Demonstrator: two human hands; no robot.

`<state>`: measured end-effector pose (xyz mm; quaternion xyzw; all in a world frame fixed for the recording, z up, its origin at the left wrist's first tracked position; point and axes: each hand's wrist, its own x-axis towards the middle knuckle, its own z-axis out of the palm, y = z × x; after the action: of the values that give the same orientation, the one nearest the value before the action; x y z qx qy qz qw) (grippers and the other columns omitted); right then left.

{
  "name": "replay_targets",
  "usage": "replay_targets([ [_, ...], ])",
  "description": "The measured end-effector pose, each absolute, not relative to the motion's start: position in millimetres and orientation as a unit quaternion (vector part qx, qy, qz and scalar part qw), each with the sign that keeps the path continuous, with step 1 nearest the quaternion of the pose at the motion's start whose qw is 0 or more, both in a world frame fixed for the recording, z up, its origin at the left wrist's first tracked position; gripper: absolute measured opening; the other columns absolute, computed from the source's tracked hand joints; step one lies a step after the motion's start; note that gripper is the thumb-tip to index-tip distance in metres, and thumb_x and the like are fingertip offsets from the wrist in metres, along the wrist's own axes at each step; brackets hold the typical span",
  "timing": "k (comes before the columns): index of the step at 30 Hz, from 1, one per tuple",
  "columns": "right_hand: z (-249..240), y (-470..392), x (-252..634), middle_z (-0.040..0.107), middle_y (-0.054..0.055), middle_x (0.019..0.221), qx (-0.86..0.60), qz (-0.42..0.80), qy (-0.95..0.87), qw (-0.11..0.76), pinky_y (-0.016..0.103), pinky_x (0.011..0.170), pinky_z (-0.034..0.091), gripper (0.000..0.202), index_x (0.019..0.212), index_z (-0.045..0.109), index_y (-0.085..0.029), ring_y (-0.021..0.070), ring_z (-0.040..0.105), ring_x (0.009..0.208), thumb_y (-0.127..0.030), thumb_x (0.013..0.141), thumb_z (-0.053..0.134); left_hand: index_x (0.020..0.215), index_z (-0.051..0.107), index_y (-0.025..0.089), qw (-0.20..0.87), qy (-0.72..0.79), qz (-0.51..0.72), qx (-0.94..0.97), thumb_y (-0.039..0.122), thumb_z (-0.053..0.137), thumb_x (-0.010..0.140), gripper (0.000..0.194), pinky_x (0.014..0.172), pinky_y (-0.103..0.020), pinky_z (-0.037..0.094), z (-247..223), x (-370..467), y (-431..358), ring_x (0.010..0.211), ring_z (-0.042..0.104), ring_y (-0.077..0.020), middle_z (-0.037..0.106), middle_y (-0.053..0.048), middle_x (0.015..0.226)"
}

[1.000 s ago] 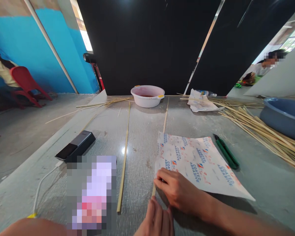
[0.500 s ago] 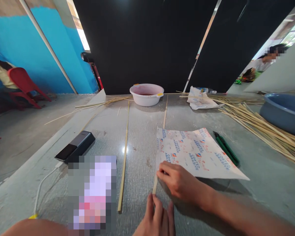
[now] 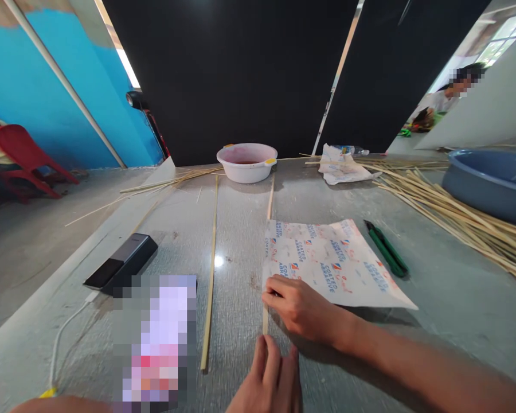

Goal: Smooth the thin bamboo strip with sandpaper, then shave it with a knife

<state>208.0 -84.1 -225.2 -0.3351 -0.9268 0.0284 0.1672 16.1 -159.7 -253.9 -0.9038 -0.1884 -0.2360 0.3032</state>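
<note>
The grey table (image 3: 456, 321) fills most of the view, its left edge running diagonally from near left to far centre, with bare surface open on the near right. A blue basin (image 3: 490, 183) sits at the far right beside a heap of bamboo strips (image 3: 447, 215), and a white bowl (image 3: 247, 162) stands at the far middle. The sandpaper sheet (image 3: 331, 261) lies flat in the centre, a green cutter (image 3: 386, 249) just right of it. One bamboo strip (image 3: 267, 229) runs lengthwise away from the person, passing under the sheet's left edge; a second strip (image 3: 209, 275) lies parallel to its left. The right hand (image 3: 303, 310) rests with fingers curled, pressing the sheet's near left corner onto the strip. The left hand (image 3: 269, 381) lies with fingers together and extended, fingertips touching the strip's near end.
</note>
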Motion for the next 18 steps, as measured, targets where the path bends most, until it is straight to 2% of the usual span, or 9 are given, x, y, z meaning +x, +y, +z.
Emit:
replay_targets([
  [3,-224.5,-81.3,205.3,0.064,0.009,0.098,-0.330,0.022,-0.930,0.159,0.033,0.070,0.045,0.026,0.092,0.064,-0.016,0.0220,0.054,0.086,0.006,0.082,0.054,0.107,0.071,0.012,0.281,-0.175,-0.212,-0.920,0.037,0.064,0.101,0.027,0.101,-0.052,0.045,-269.4,12.6,-161.2,0.099,0.068,-0.0275,0.071,-0.009,0.107],
  [5,-224.7,-80.0,205.3,0.064,0.009,0.098,-0.330,0.024,-0.932,0.151,0.033,0.069,0.045,0.027,0.093,0.064,-0.016,0.0218,0.054,0.086,0.006,0.080,0.055,0.116,0.070,0.012,0.267,-0.174,-0.185,-0.930,0.035,0.064,0.101,0.028,0.106,-0.052,0.046,-280.6,8.8,-162.3,0.107,0.066,-0.0272,0.069,-0.011,0.116],
  [9,-225.8,-79.5,206.1,0.064,0.008,0.097,-0.329,0.031,-0.932,0.147,0.033,0.069,0.045,0.028,0.092,0.062,-0.017,0.0216,0.054,0.085,0.006,0.079,0.055,0.125,0.068,0.010,0.255,-0.185,-0.158,-0.936,0.031,0.062,0.101,0.031,0.115,-0.053,0.045,-289.3,3.3,-163.2,0.115,0.065,-0.0275,0.068,-0.011,0.119],
  [18,-226.2,-81.1,206.0,0.064,0.008,0.098,-0.330,0.032,-0.928,0.169,0.032,0.070,0.045,0.026,0.092,0.063,-0.017,0.0212,0.053,0.085,0.006,0.082,0.055,0.098,0.071,0.017,0.271,-0.194,-0.249,-0.910,0.034,0.059,0.105,0.022,0.106,-0.047,0.046,-271.2,14.4,-159.0,0.101,0.070,-0.0245,0.072,-0.005,0.106],
])
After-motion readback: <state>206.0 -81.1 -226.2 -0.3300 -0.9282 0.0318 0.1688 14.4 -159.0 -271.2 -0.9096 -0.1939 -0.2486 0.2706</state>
